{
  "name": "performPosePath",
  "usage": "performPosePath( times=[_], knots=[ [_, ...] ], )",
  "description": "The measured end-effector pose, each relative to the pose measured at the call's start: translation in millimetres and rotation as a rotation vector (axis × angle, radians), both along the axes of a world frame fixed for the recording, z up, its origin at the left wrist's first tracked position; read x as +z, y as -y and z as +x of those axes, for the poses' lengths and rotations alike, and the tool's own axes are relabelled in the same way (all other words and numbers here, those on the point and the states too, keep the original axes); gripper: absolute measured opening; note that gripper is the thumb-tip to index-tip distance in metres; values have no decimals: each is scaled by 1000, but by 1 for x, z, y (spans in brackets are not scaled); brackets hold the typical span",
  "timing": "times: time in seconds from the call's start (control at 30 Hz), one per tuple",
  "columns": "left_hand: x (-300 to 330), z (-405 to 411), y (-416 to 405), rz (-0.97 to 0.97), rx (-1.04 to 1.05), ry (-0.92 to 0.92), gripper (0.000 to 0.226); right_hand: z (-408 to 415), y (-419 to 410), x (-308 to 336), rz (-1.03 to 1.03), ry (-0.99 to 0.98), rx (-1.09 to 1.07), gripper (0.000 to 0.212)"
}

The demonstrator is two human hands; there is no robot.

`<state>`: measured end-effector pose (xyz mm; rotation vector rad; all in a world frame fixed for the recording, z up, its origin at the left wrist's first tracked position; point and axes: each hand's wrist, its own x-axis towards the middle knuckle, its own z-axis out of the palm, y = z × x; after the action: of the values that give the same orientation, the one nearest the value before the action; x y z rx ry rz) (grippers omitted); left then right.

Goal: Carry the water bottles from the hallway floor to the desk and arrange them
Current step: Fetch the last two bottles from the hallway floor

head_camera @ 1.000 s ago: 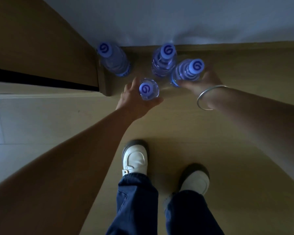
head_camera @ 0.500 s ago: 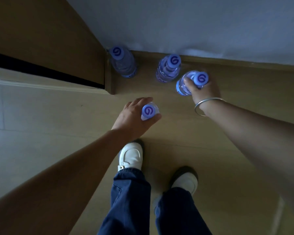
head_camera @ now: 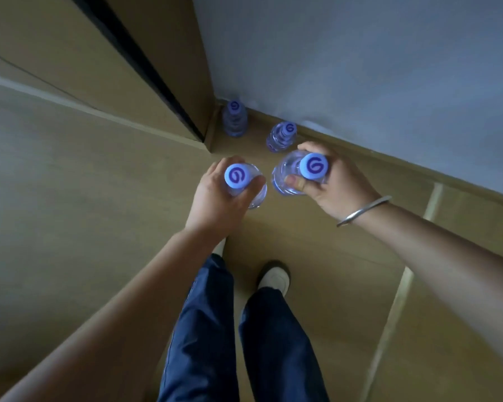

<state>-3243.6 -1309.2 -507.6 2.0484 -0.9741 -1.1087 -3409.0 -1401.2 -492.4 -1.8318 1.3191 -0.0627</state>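
Note:
My left hand [head_camera: 215,198] grips a clear water bottle with a blue cap [head_camera: 238,176] by its neck, lifted off the floor. My right hand [head_camera: 336,181] holds a second bottle [head_camera: 312,166] the same way, beside the first. Two more bottles stand upright on the hallway floor: one [head_camera: 234,118] in the corner by the door frame, the other [head_camera: 282,136] against the skirting board, just beyond my right hand. A silver bangle [head_camera: 363,210] circles my right wrist.
A wooden door frame [head_camera: 186,91] with a dark gap runs up the left. A pale wall [head_camera: 360,68] rises behind the bottles. My legs in blue jeans [head_camera: 244,343] and white shoes [head_camera: 275,280] stand on the tan floor below the hands.
Both hands have risen from the floor with a bottle each and drawn together. The view has pulled up and back, so the two standing bottles look smaller and farther away.

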Motion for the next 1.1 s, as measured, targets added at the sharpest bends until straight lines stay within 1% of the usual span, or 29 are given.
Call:
performPosePath(
  times=[0.13,0.2,0.27,0.33,0.43,0.47,0.53,0.6,0.7,0.87,1.1],
  knots=[
    [87,11,-20,-22,125,-18,17,25,-6,91,-40,73,42,62],
    [131,24,-35,-33,217,-19,15,45,-13,138,-55,119,100,73],
    [166,33,-50,-36,287,-17,19,61,-19,177,-63,142,176,84],
    [208,51,-70,-56,360,6,24,81,-29,220,-73,177,266,79],
    [265,82,-100,-80,466,44,26,117,-47,276,-63,217,318,60],
    [282,94,-111,-91,507,54,28,131,-55,294,-56,232,326,59],
    [314,120,-132,-108,585,66,33,160,-69,325,-13,265,352,66],
    [340,147,-154,-131,647,89,29,190,-81,354,59,293,427,71],
    [377,193,-190,-165,735,162,15,244,-99,393,103,315,551,63],
    [430,258,-242,-172,792,340,16,336,-132,436,62,404,640,38],
    [478,336,-306,-153,954,357,22,453,-189,468,71,492,853,30]
  ],
)
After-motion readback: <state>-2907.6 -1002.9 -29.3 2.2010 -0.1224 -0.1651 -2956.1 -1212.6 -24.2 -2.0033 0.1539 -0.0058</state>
